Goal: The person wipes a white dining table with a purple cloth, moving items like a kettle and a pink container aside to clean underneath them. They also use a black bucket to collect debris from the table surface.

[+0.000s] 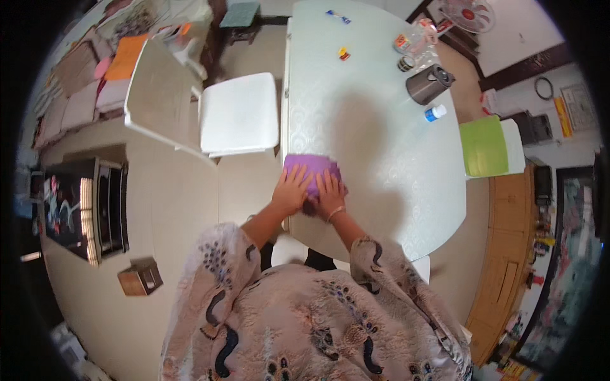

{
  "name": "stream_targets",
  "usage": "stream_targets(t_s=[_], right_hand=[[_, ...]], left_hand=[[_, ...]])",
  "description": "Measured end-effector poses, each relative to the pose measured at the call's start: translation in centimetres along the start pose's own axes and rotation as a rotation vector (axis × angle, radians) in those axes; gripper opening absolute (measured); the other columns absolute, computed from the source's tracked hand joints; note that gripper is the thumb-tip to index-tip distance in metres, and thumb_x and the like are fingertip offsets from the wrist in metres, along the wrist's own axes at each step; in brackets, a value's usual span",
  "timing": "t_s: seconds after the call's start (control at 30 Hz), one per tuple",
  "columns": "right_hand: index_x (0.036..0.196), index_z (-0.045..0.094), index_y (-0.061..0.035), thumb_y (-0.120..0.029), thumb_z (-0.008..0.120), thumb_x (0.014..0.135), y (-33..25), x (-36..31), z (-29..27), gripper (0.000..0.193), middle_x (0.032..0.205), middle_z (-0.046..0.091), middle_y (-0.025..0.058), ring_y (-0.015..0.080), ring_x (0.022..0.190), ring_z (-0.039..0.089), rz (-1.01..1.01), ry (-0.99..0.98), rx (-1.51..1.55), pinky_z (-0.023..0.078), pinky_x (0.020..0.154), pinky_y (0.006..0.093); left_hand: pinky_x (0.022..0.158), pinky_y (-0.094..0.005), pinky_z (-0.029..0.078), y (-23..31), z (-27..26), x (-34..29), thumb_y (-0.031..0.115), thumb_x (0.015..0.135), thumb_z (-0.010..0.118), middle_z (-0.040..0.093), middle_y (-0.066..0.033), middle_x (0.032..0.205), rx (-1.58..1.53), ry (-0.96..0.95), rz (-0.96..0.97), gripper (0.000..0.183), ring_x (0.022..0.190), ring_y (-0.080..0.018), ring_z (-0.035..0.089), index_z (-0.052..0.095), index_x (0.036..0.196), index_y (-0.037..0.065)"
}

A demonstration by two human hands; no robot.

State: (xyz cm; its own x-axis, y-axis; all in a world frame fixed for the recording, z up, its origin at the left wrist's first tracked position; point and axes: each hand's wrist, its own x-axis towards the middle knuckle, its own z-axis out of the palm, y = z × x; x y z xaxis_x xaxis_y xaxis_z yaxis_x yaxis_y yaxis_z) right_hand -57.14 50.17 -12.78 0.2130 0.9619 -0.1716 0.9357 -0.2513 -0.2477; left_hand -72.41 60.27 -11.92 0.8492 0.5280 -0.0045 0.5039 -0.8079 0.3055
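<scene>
A purple bundle [312,162], which looks like folded cloth, lies at the near left edge of the pale patterned table [419,184]. My left hand [292,190] rests on its left part, fingers stretched out and a little apart. On the right part of the bundle lies my right hand [330,192], its fingers also spread flat and a thin bracelet at the wrist. Both palms press down on it without gripping. Something dark shows below the bundle between my hands; I cannot make out what it is.
Along the table's right side stand a dark kettle [424,86], a white-capped blue bottle [435,113] and a patterned cup [406,63]. Two small packets [344,54] lie farther back. A white chair [240,114] is at the left, a green-covered one [484,147] at the right.
</scene>
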Motion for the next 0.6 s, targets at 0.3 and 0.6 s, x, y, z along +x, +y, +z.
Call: stream_targets(t_s=[0.3,0.6], right_hand=[[0.155,0.016,-0.0129,-0.039,0.057,0.089,-5.1,-4.2,-0.1,0.082,0.160,0.011,0.0174,0.0394,0.146,0.013,0.237,-0.058,0.056,0.007,0.117,0.0550],[0.155,0.014,-0.0141,-0.039,0.051,0.092,-0.3,8.4,-1.8,0.078,0.161,0.010,0.0142,0.0378,0.146,0.014,0.385,0.036,0.028,0.009,0.117,0.0542]], left_hand=[[0.117,-0.0524,0.017,-3.1,-1.1,-0.7,0.035,0.088,0.059,0.030,-0.0143,0.155,-0.176,-0.061,0.336,0.067,0.145,-0.0344,0.022,0.038,0.148,0.013],[0.117,-0.0519,0.016,-6.7,-1.6,13.2,0.032,0.090,0.057,0.029,-0.0130,0.156,-0.039,-0.054,0.364,0.066,0.146,-0.0335,0.020,0.035,0.149,0.012]])
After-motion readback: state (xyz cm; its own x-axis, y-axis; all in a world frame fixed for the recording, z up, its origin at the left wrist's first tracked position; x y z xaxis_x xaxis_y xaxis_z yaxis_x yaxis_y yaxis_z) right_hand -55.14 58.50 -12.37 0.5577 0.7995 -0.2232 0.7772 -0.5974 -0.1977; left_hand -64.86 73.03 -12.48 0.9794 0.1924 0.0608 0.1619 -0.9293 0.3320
